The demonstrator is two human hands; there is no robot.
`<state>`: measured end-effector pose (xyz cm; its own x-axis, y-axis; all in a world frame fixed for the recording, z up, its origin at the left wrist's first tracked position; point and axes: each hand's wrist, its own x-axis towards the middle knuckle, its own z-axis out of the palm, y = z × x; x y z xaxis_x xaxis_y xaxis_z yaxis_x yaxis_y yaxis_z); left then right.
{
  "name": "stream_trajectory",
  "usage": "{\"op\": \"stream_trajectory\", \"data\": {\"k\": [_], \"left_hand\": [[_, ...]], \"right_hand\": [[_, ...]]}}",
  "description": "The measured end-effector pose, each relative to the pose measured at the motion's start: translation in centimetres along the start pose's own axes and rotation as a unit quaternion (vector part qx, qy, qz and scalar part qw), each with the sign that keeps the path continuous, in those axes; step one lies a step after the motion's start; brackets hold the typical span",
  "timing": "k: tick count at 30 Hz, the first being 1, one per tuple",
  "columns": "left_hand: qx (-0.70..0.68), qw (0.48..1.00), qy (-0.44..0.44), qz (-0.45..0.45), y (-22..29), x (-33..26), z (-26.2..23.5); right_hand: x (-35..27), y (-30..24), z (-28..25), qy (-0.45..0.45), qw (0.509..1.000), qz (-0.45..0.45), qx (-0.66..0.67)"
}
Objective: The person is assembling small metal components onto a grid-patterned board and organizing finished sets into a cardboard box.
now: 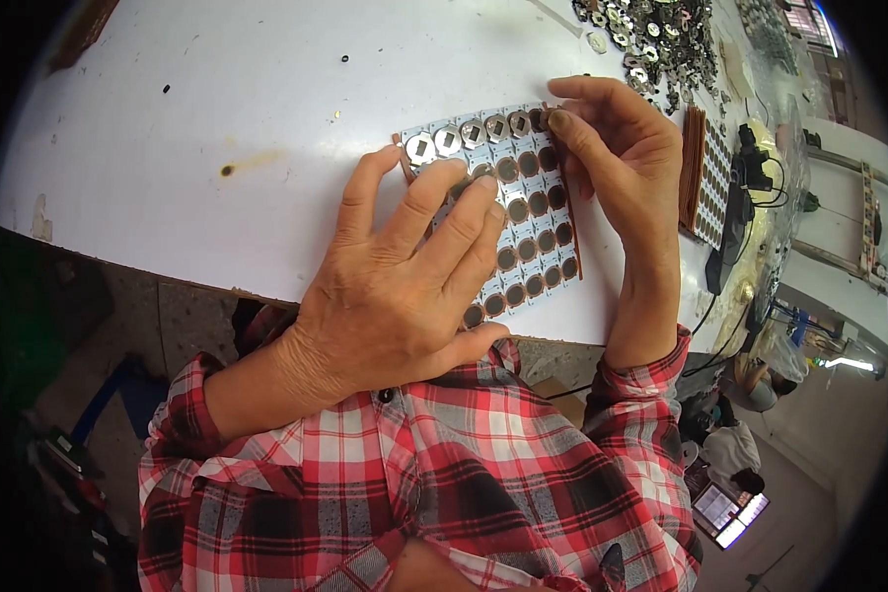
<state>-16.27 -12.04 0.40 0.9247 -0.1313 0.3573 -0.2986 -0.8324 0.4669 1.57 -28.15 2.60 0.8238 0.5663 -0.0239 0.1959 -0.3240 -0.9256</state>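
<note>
Two hands on sheet (535, 212), left hand (405, 286) flat hiding half, right hand (617, 148) pinching corner.

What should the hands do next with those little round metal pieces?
Probably press one more small metal disc into the top row. The right hand has its fingers at that row's far end, where the sheet of brown round pads already carries silver discs. The left hand lies flat, steadying the sheet.

Pale backing sheet (523, 212) flat on white counter (217, 118), gridded with brown round pads, top row capped by silver washers (447, 140).
</note>
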Motion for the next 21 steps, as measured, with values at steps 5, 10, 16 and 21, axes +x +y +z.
{"op": "stream_trajectory", "data": {"k": [5,10,16,21], "left_hand": [[0.001,1.000,0.001,-0.002,0.0,0.0,0.0],[-0.004,1.000,0.007,-0.003,0.1,0.0,0.0],[-0.004,1.000,0.005,-0.004,0.1,0.0,0.0],[-0.002,1.000,0.003,-0.003,0.2,0.0,-0.2]], "right_hand": [[-0.1,0.0,-0.1,-0.018,1.000,-0.011,-0.016],[-0.3,-0.1,0.1,0.003,0.998,-0.009,-0.065],[0.1,0.3,-0.6,-0.021,0.998,0.007,-0.062],[0.6,1.1,-1.5,-0.069,0.995,-0.048,-0.057]]}}
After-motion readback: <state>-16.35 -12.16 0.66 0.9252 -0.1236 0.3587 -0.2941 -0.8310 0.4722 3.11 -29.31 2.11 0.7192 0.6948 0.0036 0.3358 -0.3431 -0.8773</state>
